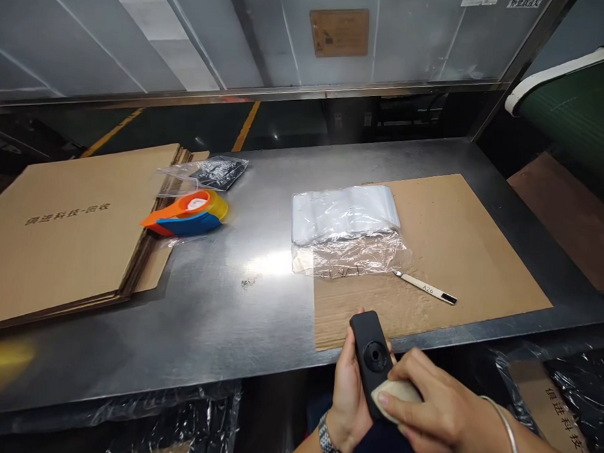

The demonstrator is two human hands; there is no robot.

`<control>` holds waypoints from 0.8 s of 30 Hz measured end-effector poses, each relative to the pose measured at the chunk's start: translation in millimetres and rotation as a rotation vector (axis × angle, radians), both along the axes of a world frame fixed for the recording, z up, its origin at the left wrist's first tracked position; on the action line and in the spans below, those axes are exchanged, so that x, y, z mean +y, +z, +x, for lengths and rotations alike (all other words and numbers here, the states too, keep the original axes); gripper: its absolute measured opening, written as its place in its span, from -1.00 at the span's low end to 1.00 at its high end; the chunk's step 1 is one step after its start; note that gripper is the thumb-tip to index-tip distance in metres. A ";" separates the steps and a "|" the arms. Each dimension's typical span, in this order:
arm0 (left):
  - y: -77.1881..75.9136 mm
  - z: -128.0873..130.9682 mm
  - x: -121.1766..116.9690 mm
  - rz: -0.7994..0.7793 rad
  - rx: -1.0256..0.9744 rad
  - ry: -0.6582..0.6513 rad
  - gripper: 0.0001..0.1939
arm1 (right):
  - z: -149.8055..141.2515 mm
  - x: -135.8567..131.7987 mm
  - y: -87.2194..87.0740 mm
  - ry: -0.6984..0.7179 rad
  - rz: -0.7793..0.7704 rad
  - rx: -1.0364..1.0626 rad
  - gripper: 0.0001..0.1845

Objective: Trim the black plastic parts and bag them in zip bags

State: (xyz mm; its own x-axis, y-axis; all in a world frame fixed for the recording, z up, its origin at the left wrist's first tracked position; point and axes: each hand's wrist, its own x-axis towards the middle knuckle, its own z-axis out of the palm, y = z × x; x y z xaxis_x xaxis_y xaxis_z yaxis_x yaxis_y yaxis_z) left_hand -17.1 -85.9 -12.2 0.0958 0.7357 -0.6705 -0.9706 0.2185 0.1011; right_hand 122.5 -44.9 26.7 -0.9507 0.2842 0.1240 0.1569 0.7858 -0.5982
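My left hand (347, 389) grips a slim black device (371, 360) with a round dial, held just off the near edge of the steel table (228, 303). My right hand (438, 413) presses a small pale pad (397, 392) against the device's lower end, fingers curled round it. On a flat cardboard sheet (480, 261) ahead lie a stack of clear plastic bags (344, 228) and a thin metal strip (427, 288) labelled with writing.
A stack of flattened cardboard boxes (66, 229) lies at the left, with an orange and blue tape dispenser (187, 213) and a small bagged dark item (217, 173) beside it. Black plastic wrap (565, 385) hangs below the table front. A green conveyor (577, 105) stands at the right.
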 end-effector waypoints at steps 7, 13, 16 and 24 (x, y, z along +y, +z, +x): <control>0.6 -8.8 -2.6 0.091 -0.063 -0.037 -0.47 | 12.6 15.3 -2.4 -0.018 -0.029 -0.026 -0.60; 3.2 -16.9 -4.7 0.352 -0.007 -0.152 -0.45 | 36.2 30.9 -11.8 -0.178 -0.071 0.089 -0.50; 3.7 -16.0 -4.0 0.400 0.020 -0.179 -0.45 | 33.4 29.0 -10.7 -0.214 -0.054 0.142 -0.50; 2.1 -15.1 -4.5 0.329 -0.077 -0.183 -0.45 | 25.2 27.2 -8.1 -0.205 -0.052 0.200 -0.45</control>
